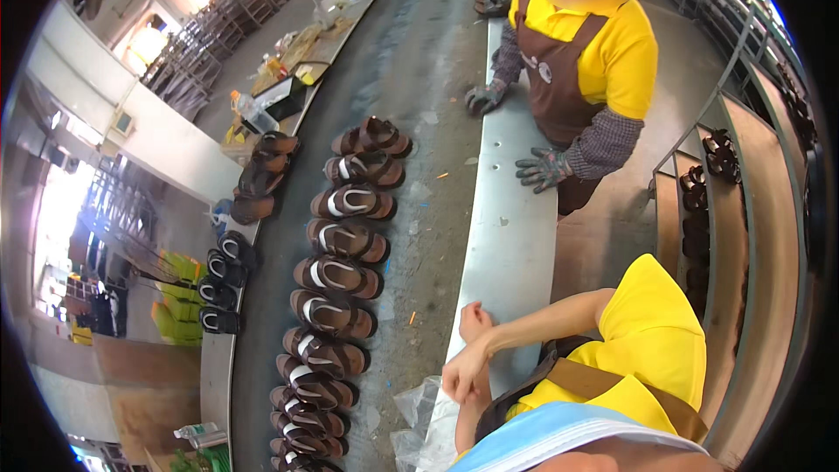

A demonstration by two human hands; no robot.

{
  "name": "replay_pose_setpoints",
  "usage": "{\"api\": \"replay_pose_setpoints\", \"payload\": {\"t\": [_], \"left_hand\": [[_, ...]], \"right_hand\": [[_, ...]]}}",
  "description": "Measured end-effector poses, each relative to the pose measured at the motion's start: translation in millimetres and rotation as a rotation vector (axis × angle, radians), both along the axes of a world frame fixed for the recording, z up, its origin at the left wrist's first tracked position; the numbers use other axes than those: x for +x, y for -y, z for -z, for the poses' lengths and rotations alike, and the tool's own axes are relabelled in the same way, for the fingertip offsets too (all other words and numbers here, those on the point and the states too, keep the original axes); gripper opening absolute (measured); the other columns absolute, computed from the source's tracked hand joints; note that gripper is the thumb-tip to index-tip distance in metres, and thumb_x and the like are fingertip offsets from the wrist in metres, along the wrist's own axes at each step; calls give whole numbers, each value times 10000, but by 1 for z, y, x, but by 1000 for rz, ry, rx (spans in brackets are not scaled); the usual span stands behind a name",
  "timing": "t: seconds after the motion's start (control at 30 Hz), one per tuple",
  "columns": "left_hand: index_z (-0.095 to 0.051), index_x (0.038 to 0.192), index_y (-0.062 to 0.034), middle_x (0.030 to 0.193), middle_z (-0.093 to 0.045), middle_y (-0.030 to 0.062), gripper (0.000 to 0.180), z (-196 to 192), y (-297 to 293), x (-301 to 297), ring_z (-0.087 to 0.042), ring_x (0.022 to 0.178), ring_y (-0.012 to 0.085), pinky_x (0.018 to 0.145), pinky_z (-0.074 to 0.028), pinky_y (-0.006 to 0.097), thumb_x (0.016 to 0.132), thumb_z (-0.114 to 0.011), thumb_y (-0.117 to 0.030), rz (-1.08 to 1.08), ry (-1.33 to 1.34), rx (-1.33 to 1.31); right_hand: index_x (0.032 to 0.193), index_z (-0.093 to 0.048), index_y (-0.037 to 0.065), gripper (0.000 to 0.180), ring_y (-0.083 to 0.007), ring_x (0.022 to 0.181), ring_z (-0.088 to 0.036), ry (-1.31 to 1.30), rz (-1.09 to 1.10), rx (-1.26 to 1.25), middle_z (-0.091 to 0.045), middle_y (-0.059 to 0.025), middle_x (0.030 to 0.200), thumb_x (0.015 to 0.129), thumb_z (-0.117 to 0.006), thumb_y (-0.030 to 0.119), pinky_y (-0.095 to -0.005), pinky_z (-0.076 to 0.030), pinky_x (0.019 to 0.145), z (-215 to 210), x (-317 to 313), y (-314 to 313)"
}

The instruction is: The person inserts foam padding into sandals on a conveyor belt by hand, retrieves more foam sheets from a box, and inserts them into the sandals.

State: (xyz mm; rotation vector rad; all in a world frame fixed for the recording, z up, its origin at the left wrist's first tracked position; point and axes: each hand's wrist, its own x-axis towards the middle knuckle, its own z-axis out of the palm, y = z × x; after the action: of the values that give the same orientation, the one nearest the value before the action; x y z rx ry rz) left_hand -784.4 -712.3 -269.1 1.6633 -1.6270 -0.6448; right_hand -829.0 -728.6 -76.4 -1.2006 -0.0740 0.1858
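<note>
My left hand is over the metal ledge beside the belt, its fingers curled, with nothing visible in them. My right hand crosses over my left wrist, its fingers bent around it. Both hands are apart from the footwear. Left of them, a long row of brown sandals with white pieces under the straps lies on the dark conveyor belt. Crumpled clear plastic sits at the belt's edge near my right hand.
Across the ledge stands a co-worker in a yellow shirt and brown apron, gloved hands on the metal. More sandals line the belt's far rim, near a black bin and bottle. Shelving racks with footwear stand at right.
</note>
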Motion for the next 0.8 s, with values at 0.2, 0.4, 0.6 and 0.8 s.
{"api": "replay_pose_setpoints", "payload": {"t": [0.2,0.4,0.6,0.8], "left_hand": [[-558,1033,-10,780,-593,111,291,-34,-54,58,-574,668,199,619,-468,307,754,-561,-94,-254,69,-7],[-572,983,25,871,-608,180,228,-80,-132,103,-586,708,295,644,-469,360,777,-518,-58,-345,187,65],[-559,986,30,935,-571,142,227,-124,-182,83,-559,659,211,578,-452,291,767,-540,-28,-238,-66,-12],[-563,993,8,893,-558,146,244,-141,-272,113,-542,600,232,567,-448,338,758,-547,-55,-212,53,-53]], "right_hand": [[733,-625,55,112,-113,524,-544,-598,610,-14,-588,-29,628,740,-642,166,-249,-441,499,94,-97,-16],[762,-616,35,173,-109,563,-544,-671,693,42,-592,-33,660,811,-613,201,-239,-456,541,86,-102,-67],[763,-617,34,312,-104,545,-531,-564,768,-33,-592,-31,654,837,-603,337,-234,-440,525,56,-38,-119],[924,-655,62,336,-98,637,-571,-467,808,-53,-646,-25,776,821,-612,379,-259,-456,567,35,29,-139]]}}
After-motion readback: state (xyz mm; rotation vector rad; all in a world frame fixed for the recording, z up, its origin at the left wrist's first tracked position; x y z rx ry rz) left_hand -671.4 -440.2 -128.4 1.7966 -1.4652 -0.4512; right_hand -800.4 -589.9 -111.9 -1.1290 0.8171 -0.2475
